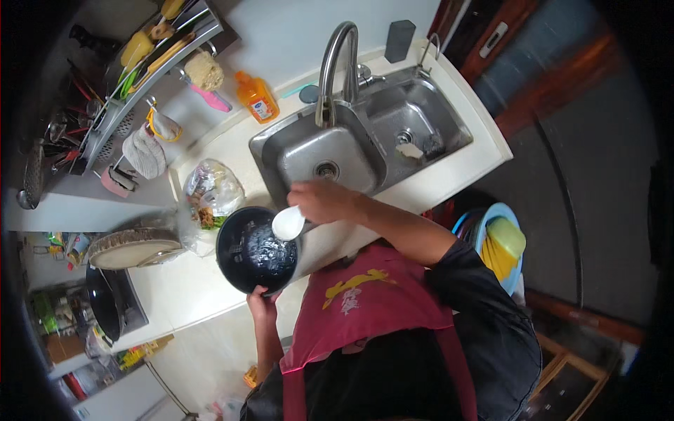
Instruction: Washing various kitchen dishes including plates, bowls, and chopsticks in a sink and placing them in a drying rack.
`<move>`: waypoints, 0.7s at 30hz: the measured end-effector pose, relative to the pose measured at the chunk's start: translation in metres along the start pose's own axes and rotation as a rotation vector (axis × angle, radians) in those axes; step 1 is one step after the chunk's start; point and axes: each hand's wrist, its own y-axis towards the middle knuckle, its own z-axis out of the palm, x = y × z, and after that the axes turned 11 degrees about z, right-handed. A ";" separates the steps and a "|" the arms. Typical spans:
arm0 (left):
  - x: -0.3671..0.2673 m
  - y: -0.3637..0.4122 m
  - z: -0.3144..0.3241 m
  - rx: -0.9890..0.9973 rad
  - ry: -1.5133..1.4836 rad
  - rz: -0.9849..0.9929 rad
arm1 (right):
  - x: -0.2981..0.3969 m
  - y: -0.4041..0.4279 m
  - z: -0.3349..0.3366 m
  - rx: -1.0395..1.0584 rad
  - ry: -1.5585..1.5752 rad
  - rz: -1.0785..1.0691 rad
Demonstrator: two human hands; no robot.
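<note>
My left hand [264, 301] grips the near rim of a dark round pot [237, 255], which is tilted and has a wet, shiny inside. My right hand [324, 201] is shut on a small white scoop or ladle [288, 223], whose bowl is over the pot's right edge. Just beyond the right hand lies the larger basin of a stainless steel sink [331, 150], with a drain at its bottom. A curved metal faucet [334, 58] stands over that basin. Whether the scoop holds anything is not plain.
A clear plastic bag of food scraps [213, 194] lies left of the sink. An orange soap bottle [256, 97] stands behind. A pale sponge [409, 151] sits in the smaller basin. Left are a round wooden cutting board [134, 252], a black wok [105, 302] and a utensil rack [152, 79].
</note>
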 end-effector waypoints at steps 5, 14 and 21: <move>0.020 -0.016 0.030 -0.188 -0.165 0.067 | -0.151 -0.027 -0.026 -0.190 -0.009 0.095; -0.001 -0.067 0.097 -0.058 0.008 -0.257 | -0.379 -0.002 -0.083 -0.219 -0.346 0.373; 0.009 -0.019 0.211 0.300 0.259 -0.186 | -0.373 0.016 -0.063 -0.210 -0.218 0.523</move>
